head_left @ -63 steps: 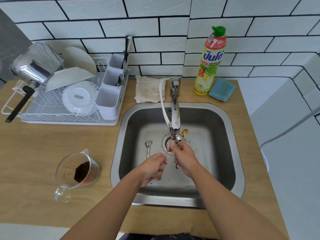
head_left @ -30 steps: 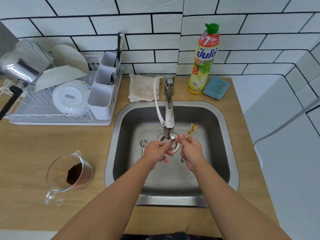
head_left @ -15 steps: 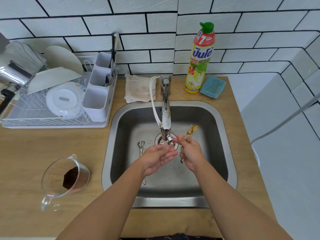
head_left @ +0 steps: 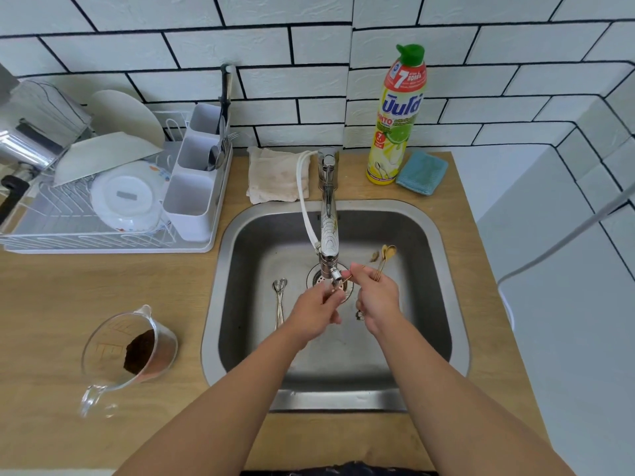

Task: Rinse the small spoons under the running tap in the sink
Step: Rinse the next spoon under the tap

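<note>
Gold spoons held just right of the tap's stream

The right hand (head_left: 376, 297) pinches the gold spoons (head_left: 385, 257) — bowls pointing far-right, away from the spout (head_left: 331, 266); the left hand (head_left: 318, 305), fingers curled under the water, is nearer; whether its grip holds anything, I cannot tell — silver spoons (head_left: 279, 298) lie left in the sink (head_left: 443, 269).

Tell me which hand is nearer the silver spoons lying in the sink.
Left. The left hand sits just right of the silver spoons, under the tap. The right hand is farther right, past the drain, gripping gold spoons.
</note>
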A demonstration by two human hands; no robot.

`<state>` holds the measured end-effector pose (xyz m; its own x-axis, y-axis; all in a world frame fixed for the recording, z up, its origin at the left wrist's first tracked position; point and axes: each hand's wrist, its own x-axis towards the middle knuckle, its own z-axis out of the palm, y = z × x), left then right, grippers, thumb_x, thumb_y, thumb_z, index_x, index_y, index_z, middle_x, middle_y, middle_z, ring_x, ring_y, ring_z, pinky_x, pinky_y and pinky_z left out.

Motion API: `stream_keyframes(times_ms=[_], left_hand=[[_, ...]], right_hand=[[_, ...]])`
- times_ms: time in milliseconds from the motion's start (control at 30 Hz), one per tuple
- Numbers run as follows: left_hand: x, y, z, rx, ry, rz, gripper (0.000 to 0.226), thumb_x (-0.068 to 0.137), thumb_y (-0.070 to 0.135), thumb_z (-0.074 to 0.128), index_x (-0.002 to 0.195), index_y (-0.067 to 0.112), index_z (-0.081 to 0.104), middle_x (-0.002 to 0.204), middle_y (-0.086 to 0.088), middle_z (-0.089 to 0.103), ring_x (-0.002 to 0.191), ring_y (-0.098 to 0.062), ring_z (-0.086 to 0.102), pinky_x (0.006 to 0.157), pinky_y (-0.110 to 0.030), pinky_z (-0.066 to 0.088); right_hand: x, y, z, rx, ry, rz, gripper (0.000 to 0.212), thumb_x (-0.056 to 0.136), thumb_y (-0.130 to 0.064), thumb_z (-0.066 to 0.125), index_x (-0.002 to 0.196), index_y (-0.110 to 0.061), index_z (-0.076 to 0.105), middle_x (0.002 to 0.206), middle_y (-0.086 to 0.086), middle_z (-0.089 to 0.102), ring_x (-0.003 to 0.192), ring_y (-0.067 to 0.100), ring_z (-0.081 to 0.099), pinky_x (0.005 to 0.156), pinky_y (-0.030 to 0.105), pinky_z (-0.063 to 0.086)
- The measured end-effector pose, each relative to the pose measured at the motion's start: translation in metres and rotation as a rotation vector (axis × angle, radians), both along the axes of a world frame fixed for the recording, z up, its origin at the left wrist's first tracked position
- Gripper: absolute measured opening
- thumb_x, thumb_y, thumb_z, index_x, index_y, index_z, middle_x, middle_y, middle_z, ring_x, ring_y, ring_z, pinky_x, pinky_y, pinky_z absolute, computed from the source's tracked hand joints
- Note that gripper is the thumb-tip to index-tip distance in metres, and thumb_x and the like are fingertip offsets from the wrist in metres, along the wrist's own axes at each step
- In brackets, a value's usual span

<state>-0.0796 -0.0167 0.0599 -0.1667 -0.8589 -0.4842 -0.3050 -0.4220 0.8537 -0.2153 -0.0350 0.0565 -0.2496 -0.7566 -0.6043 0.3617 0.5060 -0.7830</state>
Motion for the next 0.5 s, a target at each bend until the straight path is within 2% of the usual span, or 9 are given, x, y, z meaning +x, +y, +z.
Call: stream_keyframes(times_ms=[33,67,167,233,300,367,433,500], left_hand=[[-0.003,-0.001,0.0,-0.065,-0.133,-0.044,0.025,0.102,0.038,0.051,0.086,0.022,0.062,0.066,0.005,0.061,0.049,-0.002,0.057,0.055,-0.02,0.047],[-0.003,-0.001,0.0,-0.082,-0.173,-0.038,0.035,0.101,0.046,0.049,0.075,0.024,0.059,0.059,0.007,0.058,0.046,-0.005,0.052,0.052,-0.024,0.043],[0.004,-0.003,-0.001,-0.003,-0.093,0.06,0.053,0.094,0.059,0.053,0.052,0.027,0.049,0.048,0.01,0.044,0.043,-0.01,0.038,0.046,-0.022,0.033],[0.006,-0.003,-0.003,0.115,0.052,0.089,0.047,0.096,0.054,0.054,0.059,0.025,0.053,0.05,0.009,0.043,0.043,-0.01,0.033,0.044,-0.021,0.03],[0.004,-0.001,-0.003,0.216,0.266,0.1,0.032,0.102,0.038,0.048,0.086,0.014,0.062,0.059,0.007,0.052,0.044,-0.011,0.039,0.046,-0.02,0.036],[0.004,0.0,-0.003,0.242,0.345,0.124,0.025,0.104,0.026,0.043,0.105,0.012,0.063,0.068,0.009,0.059,0.047,-0.011,0.048,0.052,-0.022,0.045],[0.005,0.001,-0.004,0.195,0.278,0.14,0.025,0.105,0.025,0.043,0.102,0.012,0.065,0.068,0.006,0.057,0.047,-0.011,0.05,0.053,-0.022,0.045],[0.007,0.001,-0.002,0.141,0.175,0.169,0.031,0.102,0.032,0.052,0.083,0.013,0.066,0.062,0.002,0.051,0.043,-0.012,0.045,0.046,-0.021,0.039]], right_hand=[[0.002,-0.001,0.002,-0.002,0.004,-0.003,0.015,0.093,-0.021,0.073,0.085,-0.008,0.073,0.089,0.008,0.081,0.031,0.001,0.038,0.033,0.018,0.031],[0.003,-0.002,0.004,-0.006,0.009,0.0,0.016,0.093,-0.021,0.074,0.088,-0.005,0.073,0.089,0.008,0.081,0.031,0.001,0.041,0.034,0.017,0.033],[0.001,-0.004,0.008,-0.016,0.008,0.024,0.016,0.092,-0.02,0.074,0.085,-0.005,0.073,0.089,0.01,0.08,0.032,0.001,0.037,0.034,0.018,0.031],[-0.001,-0.004,0.009,-0.021,-0.002,0.022,0.016,0.093,-0.019,0.074,0.082,-0.008,0.07,0.088,0.01,0.08,0.031,0.001,0.036,0.033,0.018,0.03],[0.0,-0.002,0.008,0.006,0.012,0.03,0.017,0.094,-0.021,0.073,0.088,-0.006,0.071,0.09,0.007,0.081,0.032,0.002,0.033,0.033,0.019,0.029],[-0.001,0.0,0.004,0.023,0.011,0.032,0.02,0.094,-0.023,0.072,0.092,-0.003,0.072,0.09,0.006,0.081,0.033,0.006,0.028,0.034,0.02,0.026],[-0.001,0.004,0.001,0.027,-0.019,0.034,0.02,0.094,-0.023,0.072,0.082,-0.008,0.07,0.084,0.004,0.08,0.035,0.008,0.024,0.035,0.022,0.023],[0.0,0.007,-0.002,0.034,-0.037,0.067,0.026,0.094,-0.025,0.073,0.069,-0.017,0.07,0.069,0.002,0.075,0.036,0.009,0.023,0.036,0.023,0.022]])
